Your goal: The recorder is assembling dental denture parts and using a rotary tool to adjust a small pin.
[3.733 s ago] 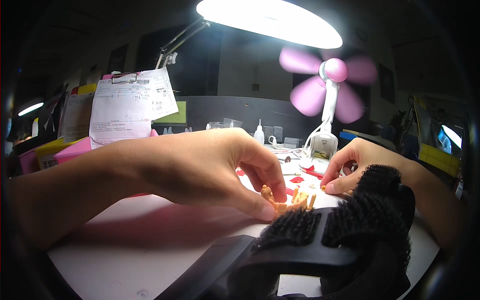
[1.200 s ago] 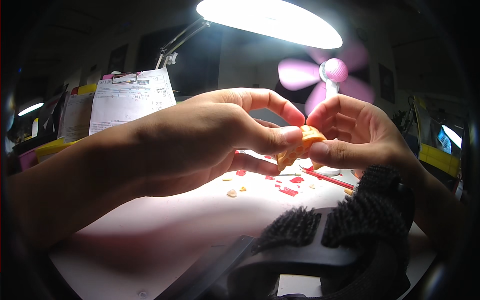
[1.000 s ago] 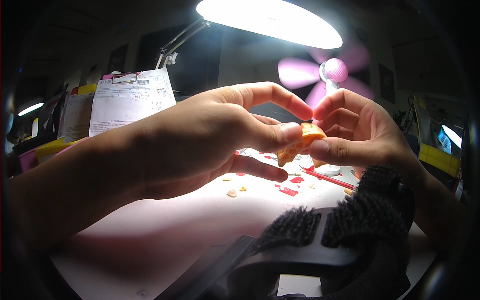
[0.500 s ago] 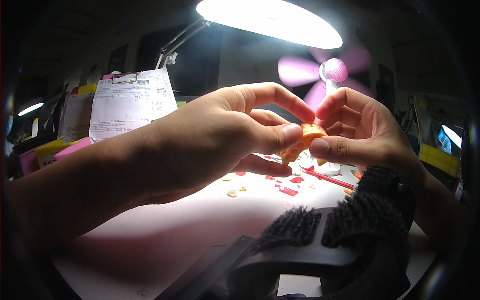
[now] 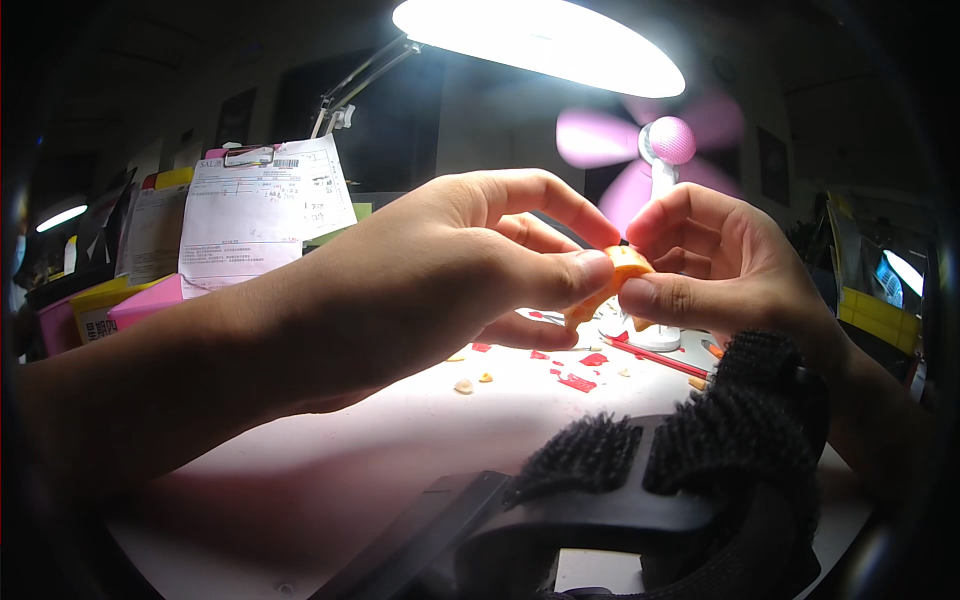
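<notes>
A small curved yellow-orange piece (image 5: 627, 264), which looks like a dental cast, is held up above the table between my two hands. My left hand (image 5: 470, 255) grips its left side, with the thumb on the near face and the index finger reaching over the top. My right hand (image 5: 740, 265) pinches its right side between thumb and fingers. The two index fingertips almost meet above it. Much of the piece is hidden behind the thumbs. Below it, several red scraps (image 5: 577, 383) and pale crumbs (image 5: 464, 386) lie on the white table (image 5: 330, 470).
A bright lamp (image 5: 540, 40) hangs overhead. Behind my hands a pink fan (image 5: 672, 140) spins beside a red pencil (image 5: 655, 357). Clipped papers (image 5: 240, 220) and coloured bins (image 5: 100, 305) stand left, a yellow bin (image 5: 878, 322) right. Black bristly straps (image 5: 720, 440) fill the near right.
My left thumb has slid slightly right over the yellow-orange piece, and the piece has turned a little, so its bumpy, pitted side shows less. Both hands keep their grip.
</notes>
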The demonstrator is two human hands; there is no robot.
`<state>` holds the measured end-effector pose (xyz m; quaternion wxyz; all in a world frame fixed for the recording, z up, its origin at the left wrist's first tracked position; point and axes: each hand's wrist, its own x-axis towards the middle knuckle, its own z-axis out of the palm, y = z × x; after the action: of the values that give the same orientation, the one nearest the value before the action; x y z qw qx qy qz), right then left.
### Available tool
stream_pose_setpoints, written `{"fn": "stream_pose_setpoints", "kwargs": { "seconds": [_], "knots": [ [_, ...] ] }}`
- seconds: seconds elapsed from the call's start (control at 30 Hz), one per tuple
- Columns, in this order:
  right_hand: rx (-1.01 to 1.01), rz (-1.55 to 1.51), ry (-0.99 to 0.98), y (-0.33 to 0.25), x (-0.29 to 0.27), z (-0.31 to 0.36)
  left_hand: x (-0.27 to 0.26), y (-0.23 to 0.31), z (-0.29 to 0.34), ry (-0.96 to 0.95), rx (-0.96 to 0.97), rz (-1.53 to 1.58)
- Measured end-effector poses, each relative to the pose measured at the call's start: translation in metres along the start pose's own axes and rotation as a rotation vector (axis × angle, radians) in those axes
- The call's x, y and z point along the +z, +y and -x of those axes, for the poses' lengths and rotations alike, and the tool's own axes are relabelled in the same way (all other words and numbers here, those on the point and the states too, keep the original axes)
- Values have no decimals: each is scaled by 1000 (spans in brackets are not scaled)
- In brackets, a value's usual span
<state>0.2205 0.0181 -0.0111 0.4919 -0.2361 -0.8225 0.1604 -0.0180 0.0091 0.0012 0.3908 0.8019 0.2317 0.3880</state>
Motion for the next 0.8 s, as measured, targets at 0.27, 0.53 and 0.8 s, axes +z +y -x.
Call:
{"fn": "stream_pose_setpoints", "kwargs": {
  "seconds": [0.27,0.53,0.8],
  "knots": [
    [-58,72,-16,4,-4,0,5,-2,0,73,26,-76],
    [-10,58,-17,2,-4,-1,5,-1,0,78,36,-57],
    [-13,37,-4,4,-3,-1,5,-4,-1,73,6,-24]
  ]
}}
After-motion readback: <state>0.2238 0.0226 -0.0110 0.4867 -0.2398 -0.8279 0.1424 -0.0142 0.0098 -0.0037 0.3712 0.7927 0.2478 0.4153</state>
